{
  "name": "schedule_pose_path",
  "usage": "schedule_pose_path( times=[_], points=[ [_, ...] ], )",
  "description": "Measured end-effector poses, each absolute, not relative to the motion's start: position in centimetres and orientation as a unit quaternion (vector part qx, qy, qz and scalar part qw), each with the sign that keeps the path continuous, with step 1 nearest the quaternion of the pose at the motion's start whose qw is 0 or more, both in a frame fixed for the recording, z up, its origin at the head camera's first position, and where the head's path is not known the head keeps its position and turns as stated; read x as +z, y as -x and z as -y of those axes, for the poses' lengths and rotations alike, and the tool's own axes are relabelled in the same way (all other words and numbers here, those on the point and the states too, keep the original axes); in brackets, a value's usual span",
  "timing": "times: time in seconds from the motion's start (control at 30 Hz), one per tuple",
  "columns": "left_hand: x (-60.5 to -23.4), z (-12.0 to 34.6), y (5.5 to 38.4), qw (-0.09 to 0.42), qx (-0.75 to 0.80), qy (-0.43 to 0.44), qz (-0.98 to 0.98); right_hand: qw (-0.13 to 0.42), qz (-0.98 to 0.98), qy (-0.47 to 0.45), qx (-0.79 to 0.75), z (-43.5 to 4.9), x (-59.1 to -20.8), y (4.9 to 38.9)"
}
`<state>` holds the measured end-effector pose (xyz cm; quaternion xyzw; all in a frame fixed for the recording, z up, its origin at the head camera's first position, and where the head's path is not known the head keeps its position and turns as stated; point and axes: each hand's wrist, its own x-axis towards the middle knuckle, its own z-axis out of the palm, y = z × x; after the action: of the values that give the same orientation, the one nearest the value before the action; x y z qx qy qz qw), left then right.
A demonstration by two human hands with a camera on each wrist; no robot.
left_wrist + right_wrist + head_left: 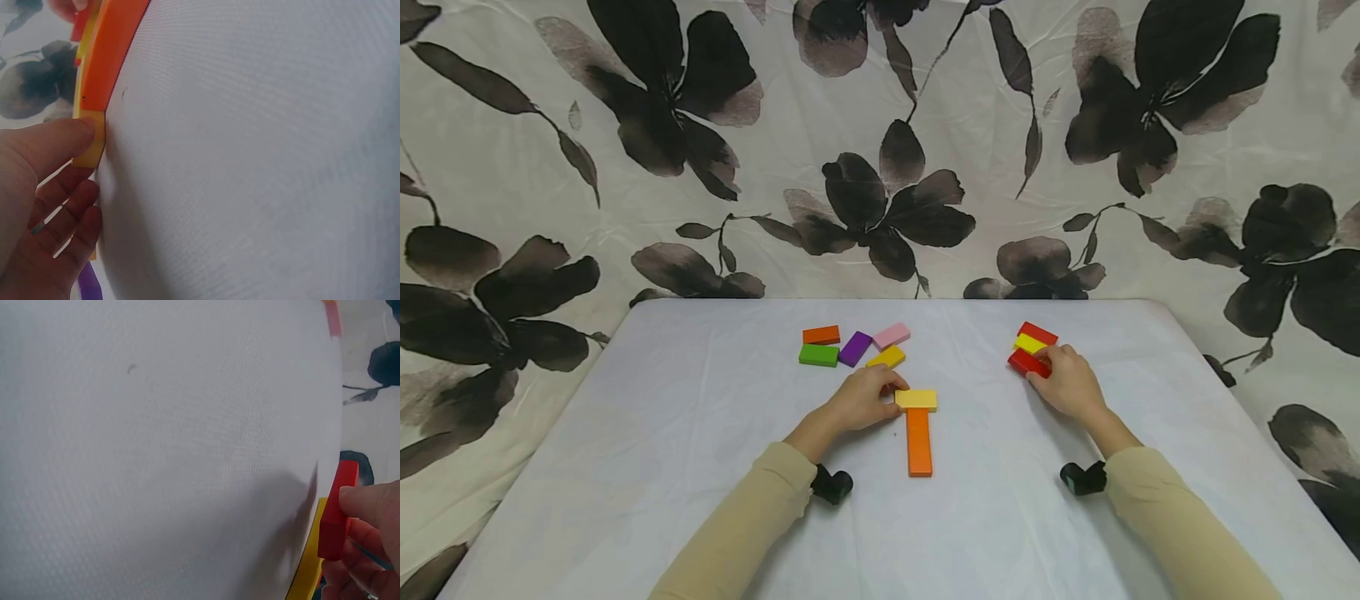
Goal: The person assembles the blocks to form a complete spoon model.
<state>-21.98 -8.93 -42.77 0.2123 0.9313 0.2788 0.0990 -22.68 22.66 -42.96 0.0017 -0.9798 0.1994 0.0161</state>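
Observation:
My left hand (865, 396) pinches the left end of a light yellow block (917, 400), with the thumb on its near side. That block lies crosswise against the far end of a long orange block (919, 442), so the two form a T on the table. Over at the right, my right hand (1071, 383) grips a red block (337, 515) between thumb and fingers. The red block is raised off the cloth in the right wrist view, beside a bright yellow block (1028, 342). A second red block (1039, 332) lies just beyond the yellow one.
Behind my left hand lies a loose group: an orange block (821, 335), a green block (818, 356), a purple block (855, 348), a pink block (892, 335) and a yellow block (887, 357). White cloth covers the table (685, 433); a floral curtain (880, 100) hangs behind it.

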Motion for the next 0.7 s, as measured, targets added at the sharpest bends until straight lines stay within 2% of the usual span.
schedule_pose_path(
  times=[0.43,0.7],
  points=[
    [-42.7,8.8,21.9,0.098,0.274,-0.206,-0.934,0.040,0.976,-0.069,0.204,-21.4,-41.8,20.9],
    [-42.7,8.8,21.9,0.098,0.278,-0.209,-0.932,0.033,0.974,-0.101,0.199,-20.4,-41.3,19.5]
  ],
)
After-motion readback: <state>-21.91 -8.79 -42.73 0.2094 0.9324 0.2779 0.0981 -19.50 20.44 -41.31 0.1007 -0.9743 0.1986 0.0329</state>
